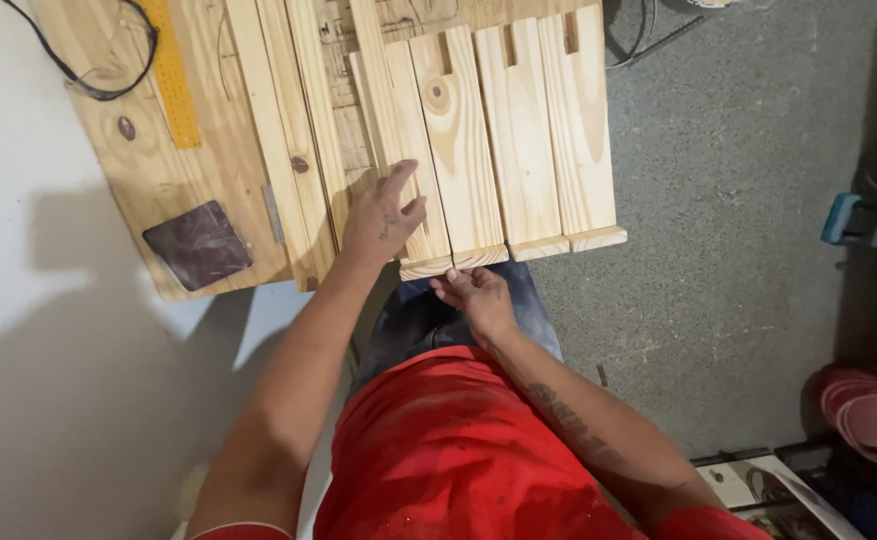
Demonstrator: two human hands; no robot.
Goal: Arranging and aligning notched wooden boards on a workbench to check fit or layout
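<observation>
Four notched pine boards are laid side by side on the worktop, near ends overhanging its edge. The step in hand is judged to be squaring the board ends flush; steady, even pressure would be needed next. The left hand is spread flat, fingers open, pressed on the leftmost board, nothing gripped. The right hand is loosely curled, fingertips touching the end faces from below, nothing held. A sandpaper sheet, yellow ruler and black cable lie at left.
</observation>
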